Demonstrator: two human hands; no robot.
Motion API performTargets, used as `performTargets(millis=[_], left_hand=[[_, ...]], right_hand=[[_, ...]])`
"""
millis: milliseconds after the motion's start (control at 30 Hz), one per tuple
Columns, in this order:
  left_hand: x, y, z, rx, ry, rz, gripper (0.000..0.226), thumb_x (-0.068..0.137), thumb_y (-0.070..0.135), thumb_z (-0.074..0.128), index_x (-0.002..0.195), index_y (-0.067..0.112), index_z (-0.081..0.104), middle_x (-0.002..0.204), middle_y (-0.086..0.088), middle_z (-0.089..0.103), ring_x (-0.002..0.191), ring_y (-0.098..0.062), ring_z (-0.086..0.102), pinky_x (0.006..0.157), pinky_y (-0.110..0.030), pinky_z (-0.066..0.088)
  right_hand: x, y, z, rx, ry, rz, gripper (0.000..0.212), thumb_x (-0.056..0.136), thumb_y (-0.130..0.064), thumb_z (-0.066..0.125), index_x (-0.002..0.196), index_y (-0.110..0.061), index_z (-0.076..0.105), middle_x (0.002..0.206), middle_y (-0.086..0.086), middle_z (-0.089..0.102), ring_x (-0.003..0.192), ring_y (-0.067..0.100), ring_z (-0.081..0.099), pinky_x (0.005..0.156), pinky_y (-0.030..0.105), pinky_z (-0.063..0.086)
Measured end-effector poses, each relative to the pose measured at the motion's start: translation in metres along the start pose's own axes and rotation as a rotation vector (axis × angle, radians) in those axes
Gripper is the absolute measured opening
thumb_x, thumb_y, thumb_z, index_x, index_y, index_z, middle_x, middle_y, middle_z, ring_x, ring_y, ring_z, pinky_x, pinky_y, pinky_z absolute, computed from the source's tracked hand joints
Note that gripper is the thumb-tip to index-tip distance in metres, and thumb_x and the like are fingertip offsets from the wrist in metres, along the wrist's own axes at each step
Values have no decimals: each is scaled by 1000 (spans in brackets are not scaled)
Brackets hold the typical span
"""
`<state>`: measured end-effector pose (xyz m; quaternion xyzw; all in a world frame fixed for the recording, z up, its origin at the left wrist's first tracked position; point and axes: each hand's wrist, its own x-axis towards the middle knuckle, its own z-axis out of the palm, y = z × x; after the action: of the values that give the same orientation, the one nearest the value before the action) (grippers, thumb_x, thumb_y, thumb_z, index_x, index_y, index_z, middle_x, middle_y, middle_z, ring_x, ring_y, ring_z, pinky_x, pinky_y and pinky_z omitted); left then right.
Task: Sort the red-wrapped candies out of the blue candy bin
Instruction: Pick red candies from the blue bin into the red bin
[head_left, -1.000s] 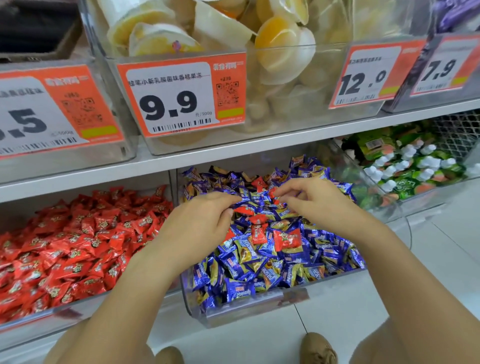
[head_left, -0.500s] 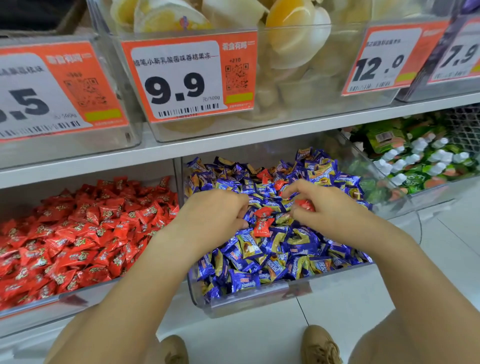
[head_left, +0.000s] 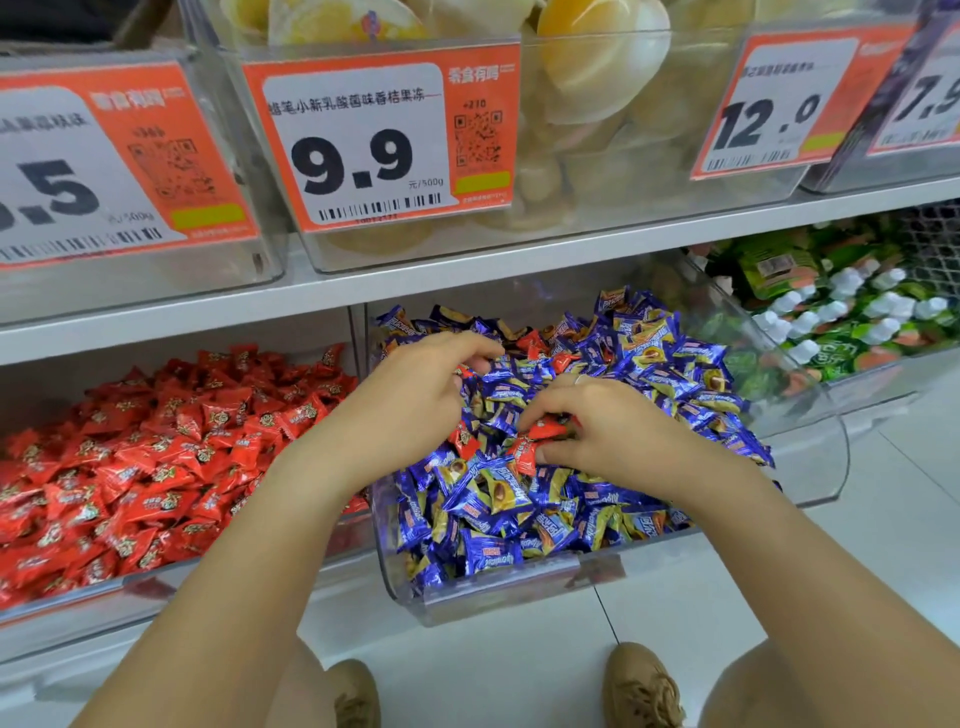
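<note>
Red-wrapped candies (head_left: 537, 439) lie scattered among the blue ones in the blue candy bin (head_left: 498, 597), a clear tilted bin at the front edge of the lower shelf, pulled forward so the heap is within reach; the right hand (head_left: 613, 436) sits nearest, fingers curled down and pinching a couple of red wrappers near the middle of the heap, probably gathering several before carrying them off; the left hand (head_left: 415, 400) is further in toward the bin's left wall, fingers bent over the pile with red showing under them, though whether it holds any I cannot tell; more red pieces (head_left: 535, 343) remain near the back; just left stands the red candy bin (head_left: 67, 597), the likely destination; above, the price tag (head_left: 379, 145) reads 9.9 元/500g, its neighbour (head_left: 774, 109) 12.0.
</note>
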<state>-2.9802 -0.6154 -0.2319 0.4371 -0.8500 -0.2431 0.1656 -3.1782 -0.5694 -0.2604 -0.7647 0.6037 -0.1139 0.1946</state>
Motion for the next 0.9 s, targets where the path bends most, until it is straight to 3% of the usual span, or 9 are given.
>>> performTargets(millis=[67,100,200,333,433,567,733,900], left_hand=[[-1,0,-6,-32,4,-17,42,86,3,43,113,29,62,106,12,59,80,4,51,74,-19,41],[-2,-1,-9,1,9,-23,36,83,12,43,107,29,64,101,12,59,80,2,52,73,-21,41],[-7,-3,-8,204,-33,-5,39,73,33,45,106,35,66,101,12,59,96,-10,55,83,-31,44],[-7,-1,7,421,-107,89,31,85,41,61,116,39,64,110,12,53,107,-12,51,91,-29,40],[-4,-2,12,519,-150,94,37,83,52,63,117,37,60,113,11,52,111,-14,49,93,-32,37],[-3,-4,13,511,-153,52,41,78,54,68,108,29,54,108,12,60,102,-14,54,86,-30,36],[-2,-2,13,515,-156,37,30,86,44,64,112,29,56,112,8,57,105,-15,54,86,-29,39],[-5,-5,12,513,-180,-26,42,83,52,64,112,25,50,107,6,60,101,-17,53,82,-30,44]], right_hand=[[-1,-2,1,-31,75,-17,20,87,-35,65,107,-32,65,90,-19,48,82,4,47,72,22,36],[-2,-3,1,-27,108,-15,20,89,-35,61,108,-31,64,89,-18,48,78,4,46,70,23,35],[-6,-3,-3,-3,158,-17,22,94,-35,54,114,-33,60,94,-10,55,69,1,46,63,24,34],[-11,-1,-7,-5,90,13,12,93,-36,53,104,-34,58,84,-9,56,62,4,47,54,18,33],[-11,0,-14,350,177,172,5,91,-35,55,94,-30,55,74,-10,55,55,5,46,54,21,36],[-7,9,-31,783,369,405,9,90,-12,49,89,-20,52,64,0,57,45,4,47,45,20,38],[-10,19,-40,1149,330,508,15,87,1,39,84,-10,48,67,9,58,48,14,41,39,21,36],[-13,21,-41,1653,249,451,31,84,3,31,102,-6,56,86,10,70,48,13,42,39,20,36]])
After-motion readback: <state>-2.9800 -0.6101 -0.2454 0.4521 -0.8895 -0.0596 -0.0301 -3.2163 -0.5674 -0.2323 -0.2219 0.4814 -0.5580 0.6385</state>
